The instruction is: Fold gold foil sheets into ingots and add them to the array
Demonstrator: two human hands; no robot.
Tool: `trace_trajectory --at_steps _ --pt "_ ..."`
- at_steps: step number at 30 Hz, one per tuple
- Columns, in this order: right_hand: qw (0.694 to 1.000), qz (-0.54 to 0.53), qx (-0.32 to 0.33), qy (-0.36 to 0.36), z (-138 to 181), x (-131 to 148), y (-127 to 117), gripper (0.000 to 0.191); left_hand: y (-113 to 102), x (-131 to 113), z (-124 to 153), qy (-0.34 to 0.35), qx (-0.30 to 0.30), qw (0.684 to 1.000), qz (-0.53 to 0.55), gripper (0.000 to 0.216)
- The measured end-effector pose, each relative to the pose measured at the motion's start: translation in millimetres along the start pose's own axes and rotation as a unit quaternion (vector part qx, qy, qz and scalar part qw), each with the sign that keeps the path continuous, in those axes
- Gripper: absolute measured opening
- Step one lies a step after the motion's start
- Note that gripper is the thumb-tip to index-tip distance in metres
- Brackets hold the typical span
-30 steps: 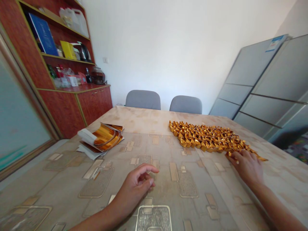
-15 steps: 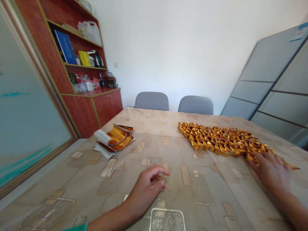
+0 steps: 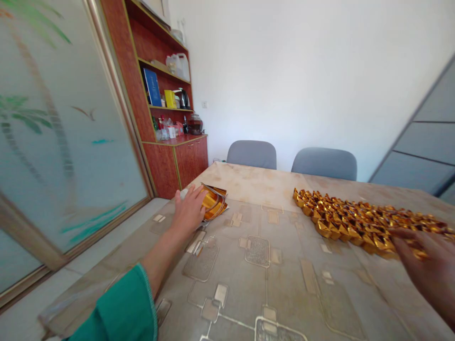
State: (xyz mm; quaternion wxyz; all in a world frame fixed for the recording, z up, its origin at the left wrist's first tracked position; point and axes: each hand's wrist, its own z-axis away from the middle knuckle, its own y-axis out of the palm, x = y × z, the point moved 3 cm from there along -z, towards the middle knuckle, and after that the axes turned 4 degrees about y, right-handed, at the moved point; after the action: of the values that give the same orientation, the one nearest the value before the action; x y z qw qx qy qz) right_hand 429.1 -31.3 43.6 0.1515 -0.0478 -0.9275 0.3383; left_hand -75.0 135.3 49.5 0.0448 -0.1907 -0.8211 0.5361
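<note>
Gold foil sheets: glossy, mirror-bright metallic paper, curled. Folded gold ingots: same shiny foil, creased and faceted. Table cover: smooth, faintly sheened beige vinyl with printed pattern. Cabinet: red-brown polished wood. Chairs: matt grey cloth. Sleeve: green matt fabric.

no words, numbers or brand marks can be read anywhere in front of you. the blue book and the yellow box on the shelf at your far left are too small and blurred to show any lettering. the gold foil sheets under your left hand show only glare, with no print that can be made out.
</note>
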Motion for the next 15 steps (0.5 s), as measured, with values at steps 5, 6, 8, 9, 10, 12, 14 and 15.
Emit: trace_trajectory --at_steps 5,6,8,9,10,12,14,15 --pt "0.971 -0.194 0.097 -0.100 13 127 16 0.016 10 18 3 -0.014 0.047 0.998 -0.039 0.049" --pt "0.961 -0.224 0.115 -0.118 19 145 18 0.015 10 18 3 -0.013 0.053 0.998 -0.044 0.046" --pt "0.937 -0.268 0.154 -0.160 32 169 20 0.016 10 17 4 -0.010 0.063 0.997 -0.051 0.039" --pt "0.925 -0.284 0.176 -0.182 38 176 21 0.016 10 17 4 -0.010 0.068 0.996 -0.054 0.035" --pt "0.916 -0.295 0.191 -0.193 43 180 21 0.016 9 17 4 -0.009 0.072 0.996 -0.056 0.032" --pt "0.910 -0.305 0.207 -0.191 48 179 20 0.017 8 18 5 -0.009 0.076 0.995 -0.060 0.025" --pt "0.913 -0.305 0.212 -0.171 48 174 20 0.018 8 18 5 -0.011 0.078 0.995 -0.066 0.022" --pt "0.915 -0.303 0.213 -0.162 48 172 20 0.019 8 18 5 -0.013 0.079 0.994 -0.070 0.021"
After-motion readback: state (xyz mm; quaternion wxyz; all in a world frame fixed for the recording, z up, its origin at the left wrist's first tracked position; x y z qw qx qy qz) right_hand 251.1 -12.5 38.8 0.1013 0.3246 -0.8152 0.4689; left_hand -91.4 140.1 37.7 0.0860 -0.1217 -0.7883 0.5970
